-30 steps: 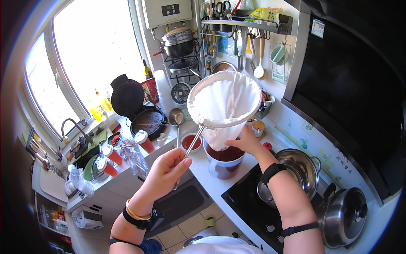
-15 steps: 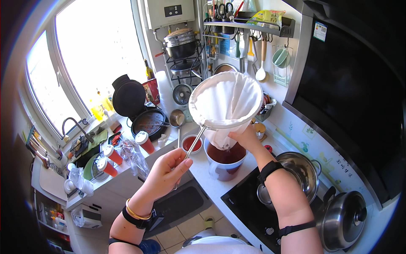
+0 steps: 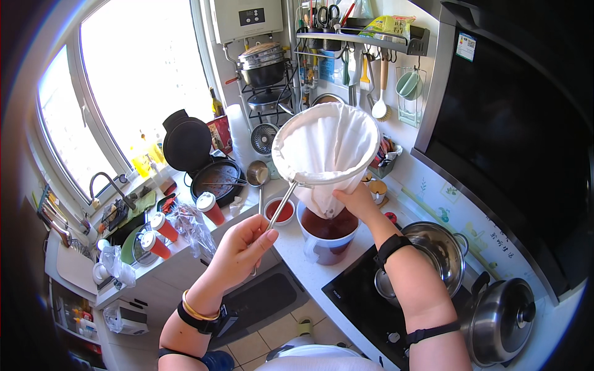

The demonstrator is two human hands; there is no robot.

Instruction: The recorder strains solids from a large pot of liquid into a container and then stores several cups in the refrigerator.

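Note:
A white cloth strainer bag (image 3: 328, 145) on a round hoop hangs tilted over a pitcher (image 3: 318, 247), its inside facing me. My left hand (image 3: 244, 244) is closed around the strainer's metal handle. My right hand (image 3: 359, 201) holds the lower part of the cloth from the right side; its fingertips are partly hidden behind the fabric. Dark reddish-brown liquid (image 3: 334, 230) stands in the pitcher just below the cloth's tip. Left of the pitcher sits a small white bowl (image 3: 291, 213) with red contents.
To the right are a black cooktop (image 3: 356, 297), a steel pot (image 3: 442, 247) and a lidded pot (image 3: 504, 324). A ladle (image 3: 258, 174) and an open black electric griddle (image 3: 213, 179) lie to the left, near several red cups with white lids (image 3: 210, 208). A utensil shelf (image 3: 365, 42) hangs behind.
The strainer has shifted very slightly left in the picture, along with the surroundings. Both hands keep their hold on it.

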